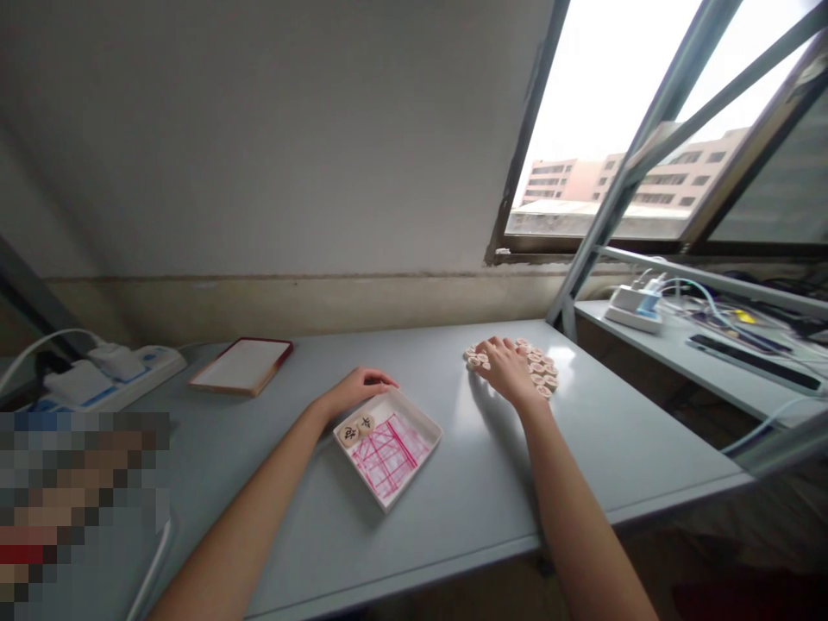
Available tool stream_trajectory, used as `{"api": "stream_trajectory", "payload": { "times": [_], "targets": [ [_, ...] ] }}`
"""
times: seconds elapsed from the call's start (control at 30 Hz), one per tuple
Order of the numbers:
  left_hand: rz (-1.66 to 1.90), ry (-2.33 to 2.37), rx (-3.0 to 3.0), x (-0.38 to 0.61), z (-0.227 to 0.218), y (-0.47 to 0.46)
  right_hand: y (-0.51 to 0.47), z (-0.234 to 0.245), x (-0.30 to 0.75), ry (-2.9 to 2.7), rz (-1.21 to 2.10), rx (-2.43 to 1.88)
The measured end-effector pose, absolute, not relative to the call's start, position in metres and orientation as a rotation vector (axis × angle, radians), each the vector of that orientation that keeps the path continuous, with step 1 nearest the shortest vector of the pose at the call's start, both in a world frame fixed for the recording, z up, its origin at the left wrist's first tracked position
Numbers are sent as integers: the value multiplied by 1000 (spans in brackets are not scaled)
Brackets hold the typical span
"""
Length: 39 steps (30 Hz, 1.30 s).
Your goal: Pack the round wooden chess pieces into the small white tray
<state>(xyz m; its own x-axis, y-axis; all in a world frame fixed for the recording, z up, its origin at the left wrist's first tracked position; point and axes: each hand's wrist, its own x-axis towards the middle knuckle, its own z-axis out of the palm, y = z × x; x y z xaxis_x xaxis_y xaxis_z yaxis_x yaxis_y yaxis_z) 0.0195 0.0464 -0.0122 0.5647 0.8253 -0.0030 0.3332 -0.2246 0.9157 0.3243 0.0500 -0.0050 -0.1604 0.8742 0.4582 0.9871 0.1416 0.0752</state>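
Observation:
A shallow white box (423, 424) with a folded pink-lined paper in it lies on the grey table (453, 509). Two round wooden game pieces (355, 428) with dark characters sit in its near-left corner. My left hand (355, 390) rests at the box's far-left rim with the fingers curled over the edge. My right hand (508, 369) lies flat, fingers stretched out, on a pile of several similar wooden pieces (542, 369) further right on the table. Part of that pile is hidden under the hand.
A flat box lid with a dark red rim (242, 366) lies at the back left. A white power strip (113, 376) with plugs sits at the far left. A second table (705, 349) to the right carries cables and another strip. The wall and a window stand behind.

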Motion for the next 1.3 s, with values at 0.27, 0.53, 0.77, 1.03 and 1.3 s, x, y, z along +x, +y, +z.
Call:
{"api": "stream_trajectory", "payload": {
  "times": [0.27, 0.53, 0.77, 1.03, 1.3],
  "targets": [
    [616, 984, 1860, 19, -15, 50, 30, 23, 273, -2301, -95, -1357],
    [596, 949, 1896, 20, -15, 54, -6, 0, 183, -2662, 144, -713],
    [634, 930, 1915, 21, -19, 54, -3, -8, 182, -2613, 26, -793],
    [622, 959, 1900, 24, -16, 51, 2, 12, 199, -2449, 150, -881],
    [584, 999, 1810, 22, -12, 46, 25, 30, 275, -2185, -154, -1461]
  ]
}}
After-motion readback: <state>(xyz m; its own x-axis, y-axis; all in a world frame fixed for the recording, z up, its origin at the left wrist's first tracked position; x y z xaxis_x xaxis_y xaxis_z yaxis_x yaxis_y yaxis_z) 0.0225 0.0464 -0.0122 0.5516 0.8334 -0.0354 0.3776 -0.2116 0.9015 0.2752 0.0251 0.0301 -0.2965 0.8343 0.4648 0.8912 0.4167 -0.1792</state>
